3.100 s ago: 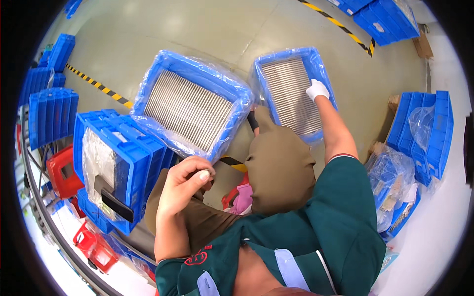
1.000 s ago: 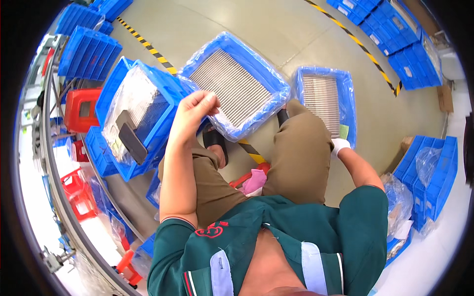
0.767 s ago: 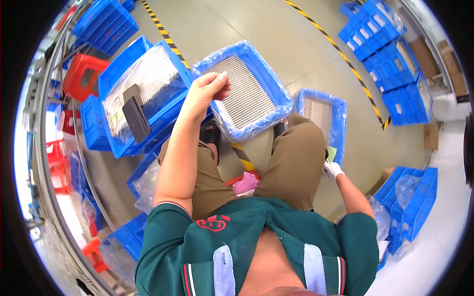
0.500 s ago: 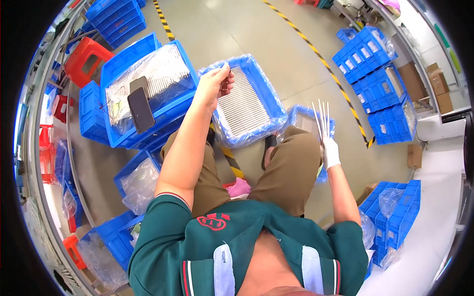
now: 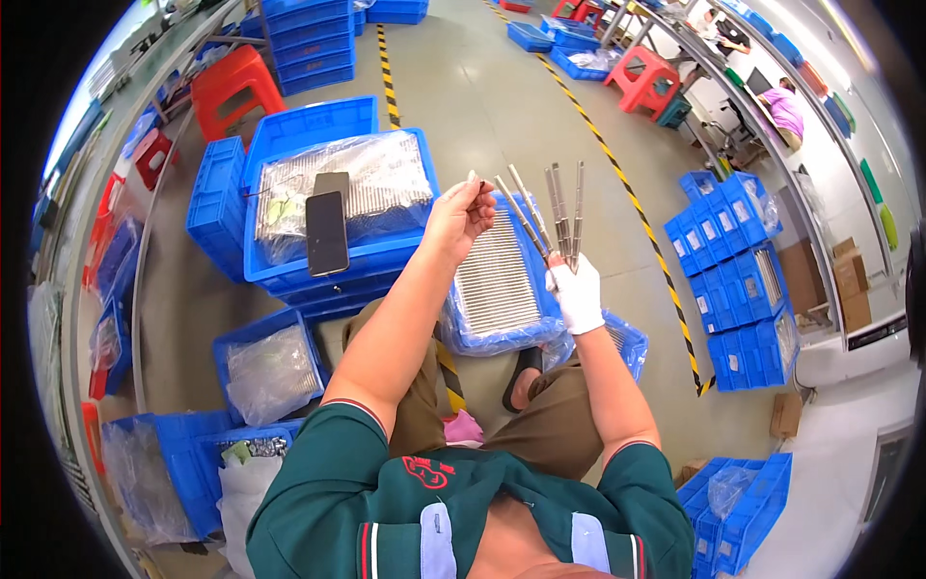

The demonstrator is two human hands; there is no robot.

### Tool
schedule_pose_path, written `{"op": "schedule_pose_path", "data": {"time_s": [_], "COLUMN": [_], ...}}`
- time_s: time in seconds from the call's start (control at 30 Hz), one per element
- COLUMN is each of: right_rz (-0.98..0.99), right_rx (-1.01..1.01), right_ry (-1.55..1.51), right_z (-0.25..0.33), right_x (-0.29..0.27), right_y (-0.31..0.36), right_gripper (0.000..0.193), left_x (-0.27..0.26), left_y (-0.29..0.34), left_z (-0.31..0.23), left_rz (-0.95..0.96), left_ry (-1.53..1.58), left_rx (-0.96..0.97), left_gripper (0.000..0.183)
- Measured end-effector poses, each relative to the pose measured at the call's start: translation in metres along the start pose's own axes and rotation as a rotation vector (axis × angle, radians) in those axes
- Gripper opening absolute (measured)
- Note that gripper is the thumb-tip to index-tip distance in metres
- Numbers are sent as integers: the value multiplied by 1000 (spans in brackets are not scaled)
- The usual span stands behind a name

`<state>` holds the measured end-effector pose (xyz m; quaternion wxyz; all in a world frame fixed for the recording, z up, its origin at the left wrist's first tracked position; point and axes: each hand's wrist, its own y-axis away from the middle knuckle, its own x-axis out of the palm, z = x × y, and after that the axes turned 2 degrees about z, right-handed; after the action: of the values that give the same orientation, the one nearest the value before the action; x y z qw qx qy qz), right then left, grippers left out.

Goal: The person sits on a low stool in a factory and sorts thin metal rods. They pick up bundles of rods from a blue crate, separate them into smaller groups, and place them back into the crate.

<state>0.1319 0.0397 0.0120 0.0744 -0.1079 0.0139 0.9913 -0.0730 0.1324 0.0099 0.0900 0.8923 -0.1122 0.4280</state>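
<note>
Head view: thin metal rods (image 5: 558, 214) fan upward from the gloved right hand (image 5: 577, 294), fingers closed round their lower ends. Bare left hand (image 5: 459, 214), just left of them, pinches one small piece at its fingertips. Below both hands sits a blue tray (image 5: 502, 289) of finned panels. Risk, as I judge it: the loose fan could slip and rods scatter onto the floor (image 5: 502, 106).

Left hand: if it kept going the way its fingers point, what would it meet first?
Most likely the fanned metal rods that the gloved right hand holds; the left hand points toward them, though depth is unclear.
</note>
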Motion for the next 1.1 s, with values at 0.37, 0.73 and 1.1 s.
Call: {"op": "schedule_pose_path", "data": {"time_s": [0.37,0.73,1.1], "right_rz": [-39,-110,-124], "right_rx": [-67,-103,-49], "right_ry": [300,102,16], "right_z": [-14,-25,-38], "right_x": [15,9,17], "right_y": [1,-17,-19], "right_gripper": [28,23,26], "left_x": [-1,32,31], "left_y": [0,7,15], "left_z": [7,42,67], "left_rz": [-37,48,68], "left_ry": [-87,-354,-598], "left_rx": [23,-101,-57], "left_gripper": [29,23,26]}}
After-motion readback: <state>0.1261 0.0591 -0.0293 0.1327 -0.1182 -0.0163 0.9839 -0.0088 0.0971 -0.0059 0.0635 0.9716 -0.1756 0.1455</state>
